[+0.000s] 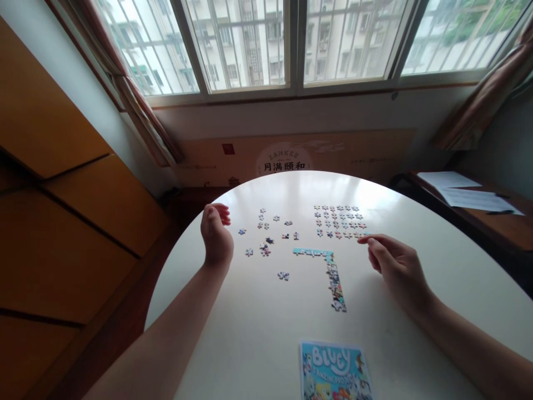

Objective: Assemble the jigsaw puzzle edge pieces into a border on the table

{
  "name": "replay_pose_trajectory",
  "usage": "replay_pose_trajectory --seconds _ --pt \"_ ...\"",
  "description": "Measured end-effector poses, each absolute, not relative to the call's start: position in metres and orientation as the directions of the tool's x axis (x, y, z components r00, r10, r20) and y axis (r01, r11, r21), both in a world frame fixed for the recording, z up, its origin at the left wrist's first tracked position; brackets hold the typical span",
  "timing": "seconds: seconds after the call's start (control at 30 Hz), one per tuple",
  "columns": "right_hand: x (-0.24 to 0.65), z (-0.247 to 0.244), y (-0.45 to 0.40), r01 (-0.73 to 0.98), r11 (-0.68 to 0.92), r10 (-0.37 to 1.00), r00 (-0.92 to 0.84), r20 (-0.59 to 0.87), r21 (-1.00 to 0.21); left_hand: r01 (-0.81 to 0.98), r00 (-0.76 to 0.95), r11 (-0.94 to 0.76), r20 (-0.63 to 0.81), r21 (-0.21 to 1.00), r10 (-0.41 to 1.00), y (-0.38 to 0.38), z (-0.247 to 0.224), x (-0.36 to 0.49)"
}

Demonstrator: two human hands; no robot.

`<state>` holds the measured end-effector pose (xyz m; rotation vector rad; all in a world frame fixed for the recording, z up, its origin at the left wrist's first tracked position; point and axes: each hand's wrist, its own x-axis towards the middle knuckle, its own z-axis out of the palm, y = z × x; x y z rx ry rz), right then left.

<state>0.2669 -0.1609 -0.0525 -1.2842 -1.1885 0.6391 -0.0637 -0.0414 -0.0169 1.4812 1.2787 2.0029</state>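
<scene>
My left hand stands on its side near the left edge of the table, its fingers loosely curled, with no object visible in it. My right hand is low over the table on the right, index finger stretched out and the others bent. Its fingertip is at the end of the nearest row of jigsaw pieces, and I see nothing between finger and thumb. Between my hands, joined edge pieces form a corner strip. Loose jigsaw pieces are scattered left of it, and a small joined cluster lies nearer me.
A blue Bluey puzzle picture lies at the near side of the round white table. Papers and dark pens rest on a brown surface at the right. Barred windows and a printed box panel stand beyond the table.
</scene>
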Motion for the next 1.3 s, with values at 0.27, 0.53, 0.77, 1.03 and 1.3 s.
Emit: replay_pose_trajectory --seconds 0.27,0.53,0.77,1.03,1.3 --pt "0.271 -0.058 -0.159 0.227 0.190 0.914 0.315 0.257 -0.955 0.339 -0.395 -0.468 0.575 0.816 0.716 -0.037 -0.027 -0.073" --pt "0.275 -0.066 -0.156 0.211 0.161 0.917 0.329 0.225 -0.964 0.434 -0.318 -0.472 0.620 0.768 0.717 -0.044 -0.023 -0.069" --pt "0.272 -0.060 -0.155 0.191 0.162 0.917 0.332 0.219 -0.968 0.721 0.191 -0.503 0.562 0.476 0.805 -0.047 -0.031 -0.054" --pt "0.271 -0.059 -0.153 0.191 0.180 0.923 0.307 0.233 -0.965 0.755 0.487 -0.617 0.442 0.222 0.754 -0.059 -0.039 -0.031" --pt "0.269 -0.050 -0.151 0.194 0.201 0.922 0.295 0.252 -0.960 0.764 0.521 -0.622 0.404 0.173 0.752 -0.055 -0.045 -0.025"
